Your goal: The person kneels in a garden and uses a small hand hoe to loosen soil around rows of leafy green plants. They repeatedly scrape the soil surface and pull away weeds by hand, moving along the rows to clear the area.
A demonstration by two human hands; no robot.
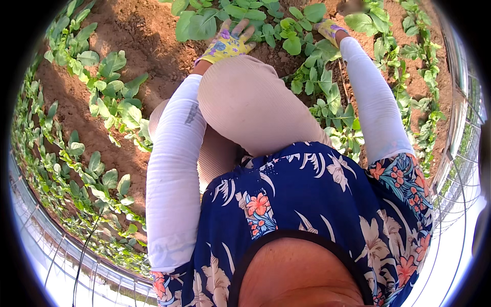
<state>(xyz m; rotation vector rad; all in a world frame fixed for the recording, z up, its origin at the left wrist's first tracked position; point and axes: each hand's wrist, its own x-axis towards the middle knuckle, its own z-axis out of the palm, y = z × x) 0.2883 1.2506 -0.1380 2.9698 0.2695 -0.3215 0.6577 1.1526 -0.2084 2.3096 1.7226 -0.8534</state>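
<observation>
My left hand (226, 44), in a yellow flowered glove with greyish fingertips, reaches over the brown soil with its fingers spread, at the lower edge of broad green leaves (202, 26). No held thing shows in it. My right hand (330, 31), in a matching glove, is beside the leafy plants (293, 34) at the upper right. Its fingers are partly hidden, so I cannot tell whether it grips anything. Below that hand the row of leafy seedlings (326, 86) continues along my raised knee.
More rows of leafy plants (113, 84) run down the left, with bare soil (153, 42) between rows. Another row (425, 73) lies at the right. My bent knee (249, 96) rises between my arms. A greenhouse-like frame (460, 115) curves along the right rim.
</observation>
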